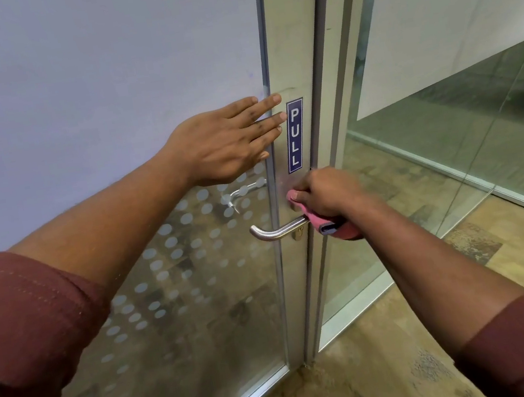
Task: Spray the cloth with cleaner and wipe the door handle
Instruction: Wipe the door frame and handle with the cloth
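A steel lever door handle [274,231] juts left from the metal frame of a glass door [287,58]. My right hand [328,197] is shut on a pink cloth [317,224] and presses it against the frame at the handle's base, just above the lever. My left hand [228,142] lies flat and open against the frosted glass, fingertips touching the frame beside the blue PULL sticker [295,135]. No spray bottle is in sight.
A second handle [242,192] shows through the glass on the door's far side. A glass partition [460,100] stands to the right. Wood-pattern flooring [397,365] runs below.
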Available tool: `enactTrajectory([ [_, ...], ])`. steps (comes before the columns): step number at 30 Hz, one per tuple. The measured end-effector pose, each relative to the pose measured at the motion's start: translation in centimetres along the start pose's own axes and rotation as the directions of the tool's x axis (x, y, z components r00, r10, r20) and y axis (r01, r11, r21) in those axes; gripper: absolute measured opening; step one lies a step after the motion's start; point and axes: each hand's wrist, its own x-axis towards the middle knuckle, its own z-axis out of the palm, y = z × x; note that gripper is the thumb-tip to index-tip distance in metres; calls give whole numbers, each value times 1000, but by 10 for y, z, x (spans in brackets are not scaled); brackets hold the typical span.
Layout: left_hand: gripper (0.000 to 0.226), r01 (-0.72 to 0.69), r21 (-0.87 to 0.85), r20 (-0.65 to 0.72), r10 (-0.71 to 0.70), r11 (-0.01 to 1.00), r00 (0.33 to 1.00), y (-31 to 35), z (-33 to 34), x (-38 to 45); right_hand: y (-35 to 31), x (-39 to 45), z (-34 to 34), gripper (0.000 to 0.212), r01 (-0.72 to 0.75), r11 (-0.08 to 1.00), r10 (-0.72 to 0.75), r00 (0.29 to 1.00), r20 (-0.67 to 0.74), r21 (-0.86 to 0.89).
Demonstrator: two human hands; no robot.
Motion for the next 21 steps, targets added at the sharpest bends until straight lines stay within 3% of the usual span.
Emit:
enactTrajectory([
  [6,63,1,-8,0,-1,1000,1000,0,-1,1,22,5,18,32,30,997,-34,998,58,72],
  [8,64,0,2,5,0,1000,1000,0,-1,1,28,2,25,31,-12,979,2,999,51,204],
  [13,64,-8,8,8,8,1000,1000,1,-1,2,31,-11,39,27,-86,829,70,996,51,553],
  [21,62,-2,18,-7,2,1000,1000,1,-4,1,15,-39,66,23,-92,548,147,989,12,831],
])
